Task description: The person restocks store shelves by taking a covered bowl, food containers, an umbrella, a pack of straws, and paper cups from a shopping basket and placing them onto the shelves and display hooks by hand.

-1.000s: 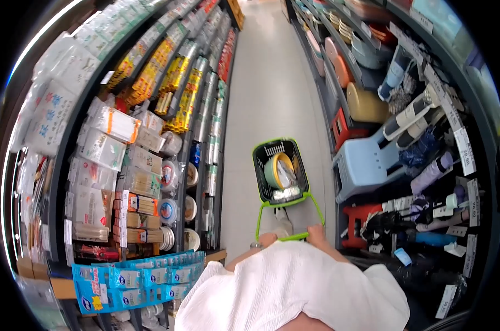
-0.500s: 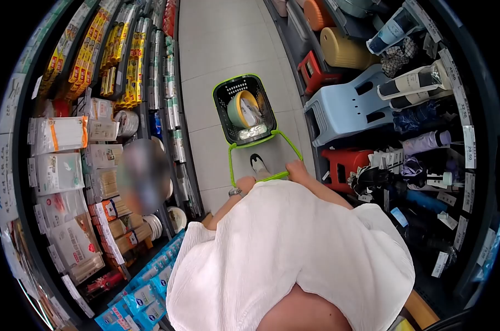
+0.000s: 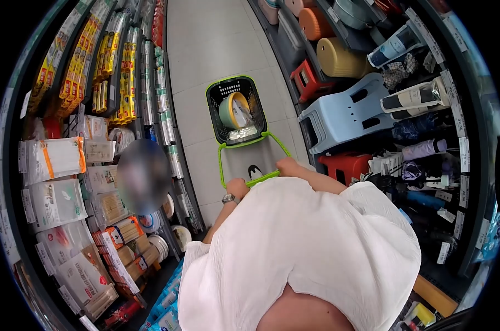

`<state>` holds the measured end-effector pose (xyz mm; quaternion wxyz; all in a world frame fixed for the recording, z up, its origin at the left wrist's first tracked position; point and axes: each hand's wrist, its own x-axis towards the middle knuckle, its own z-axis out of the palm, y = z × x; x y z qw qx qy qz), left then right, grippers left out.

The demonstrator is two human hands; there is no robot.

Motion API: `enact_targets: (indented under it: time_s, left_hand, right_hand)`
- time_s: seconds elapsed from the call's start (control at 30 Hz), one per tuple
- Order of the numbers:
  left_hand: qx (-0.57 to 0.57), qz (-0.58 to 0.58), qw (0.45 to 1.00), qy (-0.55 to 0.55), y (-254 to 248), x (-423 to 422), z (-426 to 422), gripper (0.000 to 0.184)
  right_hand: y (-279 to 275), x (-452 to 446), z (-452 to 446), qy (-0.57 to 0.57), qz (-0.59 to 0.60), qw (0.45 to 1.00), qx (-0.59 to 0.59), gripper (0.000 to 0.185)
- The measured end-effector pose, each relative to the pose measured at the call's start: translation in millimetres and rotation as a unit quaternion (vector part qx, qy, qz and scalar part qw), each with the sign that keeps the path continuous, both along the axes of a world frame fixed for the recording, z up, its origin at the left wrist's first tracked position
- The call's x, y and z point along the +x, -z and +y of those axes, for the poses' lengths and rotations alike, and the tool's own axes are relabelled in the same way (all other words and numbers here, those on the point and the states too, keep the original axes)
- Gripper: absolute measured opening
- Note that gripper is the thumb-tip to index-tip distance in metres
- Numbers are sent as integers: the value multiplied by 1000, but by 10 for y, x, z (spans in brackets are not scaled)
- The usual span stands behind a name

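Both my hands are closed on the bright green pull handle (image 3: 265,177) of a black shopping basket (image 3: 217,124). My left hand (image 3: 237,188), with a wristwatch (image 3: 228,198) behind it, grips the handle's left end. At the right end is my right hand (image 3: 286,165). The basket has a green rim and sits on the floor ahead of me. Inside it lies a tilted green bowl (image 3: 226,113) with a yellow inside, holding something pale, and a shiny clear-wrapped pack (image 3: 243,133) near the close edge. One shoe (image 3: 254,172) shows inside the handle frame.
Tiled floor (image 3: 203,49) runs ahead between two shelf rows. On the left are yellow boxed rolls (image 3: 76,77), bagged goods (image 3: 57,157) and a blurred patch. On the right stand a light blue plastic stool (image 3: 343,113), a red stool (image 3: 346,167) and folded umbrellas (image 3: 423,149).
Shelf goods on both sides have slid toward me in view as I move along the aisle. The basket and my hands sit slightly further left, and more of the handle shows.
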<state>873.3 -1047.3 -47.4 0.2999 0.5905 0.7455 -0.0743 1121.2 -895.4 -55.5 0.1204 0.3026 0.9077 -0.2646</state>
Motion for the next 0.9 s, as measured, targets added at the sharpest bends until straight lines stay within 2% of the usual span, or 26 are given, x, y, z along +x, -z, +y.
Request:
enact_targets:
  time_s: [0.2,0.33,0.57,0.73,0.9]
  left_hand:
    - [1,8,1000,12,107,-200,121,40]
    - [16,-4,1000,10,198,-332,223,45]
    - [13,1,1000,-2,240,-579,784,43]
    - [-26,50,998,-34,588,-654,1375,29]
    - [-3,19,998,-57,632,-675,2204,23]
  right_hand:
    - [293,-189,222,-22,-4,999,-24,17]
    - [246,-305,428,-42,-12,998,-45,17]
    - [253,-634,1116,-70,-9,995,-77,19]
    - [424,-767,1836,-74,15,995,-65,18]
    - [6,-816,2728,-77,47,994,-56,17]
